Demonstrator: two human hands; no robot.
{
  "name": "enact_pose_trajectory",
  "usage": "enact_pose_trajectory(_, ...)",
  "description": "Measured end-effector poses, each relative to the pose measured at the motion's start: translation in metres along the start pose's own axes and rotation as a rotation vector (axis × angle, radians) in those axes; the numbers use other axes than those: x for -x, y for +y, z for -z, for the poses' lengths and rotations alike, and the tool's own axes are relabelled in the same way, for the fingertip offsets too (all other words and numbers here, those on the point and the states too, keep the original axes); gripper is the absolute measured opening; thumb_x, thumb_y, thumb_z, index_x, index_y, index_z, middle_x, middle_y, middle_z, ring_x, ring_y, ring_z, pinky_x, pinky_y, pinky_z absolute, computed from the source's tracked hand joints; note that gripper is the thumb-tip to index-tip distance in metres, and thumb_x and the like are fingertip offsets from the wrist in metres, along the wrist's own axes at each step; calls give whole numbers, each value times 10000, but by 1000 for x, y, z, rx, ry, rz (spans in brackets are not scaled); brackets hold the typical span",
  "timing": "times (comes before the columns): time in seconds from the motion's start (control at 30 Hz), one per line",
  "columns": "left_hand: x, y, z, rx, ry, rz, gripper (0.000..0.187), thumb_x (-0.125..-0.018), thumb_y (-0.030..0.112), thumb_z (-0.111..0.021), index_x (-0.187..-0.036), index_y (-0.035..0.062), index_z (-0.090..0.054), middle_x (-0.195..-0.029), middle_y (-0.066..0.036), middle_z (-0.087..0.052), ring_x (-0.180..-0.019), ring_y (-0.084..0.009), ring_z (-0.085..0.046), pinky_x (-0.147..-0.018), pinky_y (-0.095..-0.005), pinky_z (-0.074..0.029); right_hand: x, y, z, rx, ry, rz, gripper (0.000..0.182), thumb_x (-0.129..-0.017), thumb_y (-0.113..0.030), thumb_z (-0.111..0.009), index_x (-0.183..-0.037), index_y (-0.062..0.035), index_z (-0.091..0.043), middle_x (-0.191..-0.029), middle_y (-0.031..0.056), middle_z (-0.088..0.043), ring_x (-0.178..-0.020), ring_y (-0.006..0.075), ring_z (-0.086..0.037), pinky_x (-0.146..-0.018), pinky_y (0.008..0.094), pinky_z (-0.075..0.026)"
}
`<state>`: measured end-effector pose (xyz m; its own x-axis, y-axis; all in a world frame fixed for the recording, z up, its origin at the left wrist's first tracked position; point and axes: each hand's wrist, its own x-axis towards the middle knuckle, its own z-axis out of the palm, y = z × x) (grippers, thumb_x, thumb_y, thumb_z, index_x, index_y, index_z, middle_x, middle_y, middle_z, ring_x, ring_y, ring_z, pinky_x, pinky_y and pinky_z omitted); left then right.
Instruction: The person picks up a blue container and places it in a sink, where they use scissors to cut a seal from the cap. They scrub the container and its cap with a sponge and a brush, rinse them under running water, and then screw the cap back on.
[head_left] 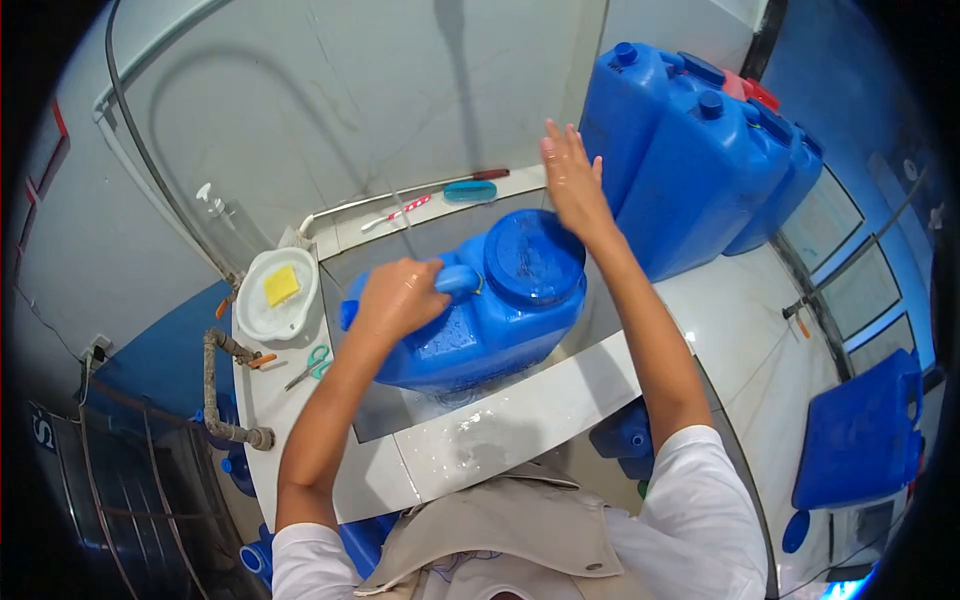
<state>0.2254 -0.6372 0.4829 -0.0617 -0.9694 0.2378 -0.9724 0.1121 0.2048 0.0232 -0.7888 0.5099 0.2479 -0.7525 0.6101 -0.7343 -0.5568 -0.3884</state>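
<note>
A wet blue water container (480, 345) stands in the tiled sink (372, 412) in front of me, its wide round blue lid (535, 258) facing up. My left hand (402, 296) is closed around the container's handle (459, 280). Just beyond the lid, my right hand (575, 185) is raised with its fingers stretched out and holds nothing. Both hands look wet. A thin stream of water (402, 215) comes down behind the container, near my left hand.
Several tall blue containers (690, 170) stand at the right. On the back ledge lie a toothbrush (400, 212) and a teal brush (470, 191). To the left are a white basin (246, 310) with a yellow sponge (281, 286), scissors (309, 368), a pump bottle (230, 228) and pipes (212, 385).
</note>
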Motion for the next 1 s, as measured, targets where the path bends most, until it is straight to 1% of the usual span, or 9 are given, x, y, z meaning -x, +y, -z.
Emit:
enact_pose_trajectory(0.13,-7,34,94,43,39,-56,310,-627,210,-625,-893,54,-648,-731,-204,-612,-691,-362,-601,-634,-417,-473,29,23,80,-536,203,12,500,-969,-343,-218,-1254,-15,-464,-1345,195,-385,-1280,308,-324,-1062,330,-218)
enact_pose_trajectory(0.23,-14,88,162,51,37,-100,324,-623,195,-626,-897,23,-642,-733,-201,-614,-682,-317,-612,-640,-380,-471,68,38,120,-736,376,2,468,-962,-310,-245,-1252,-13,-460,-1339,164,-391,-1277,269,-326,-1062,348,-213)
enact_pose_trajectory(0.37,-48,155,204,48,69,-336,338,-632,208,-643,-878,-23,-631,-718,-178,-624,-669,-283,-619,-625,-366,-464,127,53,165,-420,815,227,460,-931,-328,-331,-1283,-44,-409,-1361,214,-290,-1278,339,-268,-1068,426,-175)
enact_pose_trajectory(0.43,-70,201,201,20,77,-444,348,-641,219,-653,-876,-36,-628,-714,-169,-627,-668,-271,-620,-623,-361,-462,167,64,170,-226,868,280,476,-875,-300,-478,-1281,-63,-409,-1359,218,-259,-1271,379,-248,-1059,497,-162)
enact_pose_trajectory(0.5,-95,259,187,-15,-9,-490,381,-648,267,-683,-858,-45,-627,-706,-159,-626,-658,-261,-614,-627,-351,-470,199,81,167,-5,747,503,538,-799,-275,-606,-1277,-109,-422,-1374,195,-222,-1298,406,-181,-1051,552,-135)
enact_pose_trajectory(0.63,-162,367,117,-6,19,-517,428,-663,365,-712,-775,-40,-630,-686,-156,-620,-625,-237,-610,-593,-343,-477,244,76,158,47,377,346,659,-767,-343,-667,-1337,-213,-363,-1424,232,-90,-1313,484,-46,-1037,610,-95)
enact_pose_trajectory(0.73,-191,450,74,-7,31,-485,436,-674,392,-706,-746,-33,-643,-704,-164,-628,-638,-253,-619,-608,-362,-482,256,116,149,209,397,87,870,-737,-349,-705,-1410,-201,-173,-1436,276,16,-1310,508,35,-1003,658,-70)
enact_pose_trajectory(0.8,-209,491,55,11,56,-494,426,-687,389,-693,-740,-31,-646,-720,-171,-634,-661,-274,-623,-629,-372,-486,248,180,161,298,464,41,881,-748,-351,-695,-1417,-202,-142,-1436,280,39,-1308,513,40,-996,665,-77)
enact_pose_trajectory(1.0,-208,507,32,310,498,-688,374,-828,295,-549,-1039,-11,-584,-918,-205,-630,-844,-337,-610,-751,-398,-474,220,350,231,370,478,-78,911,-784,-285,-671,-1432,-168,-41,-1437,289,64,-1302,522,-27,-1031,583,-173)
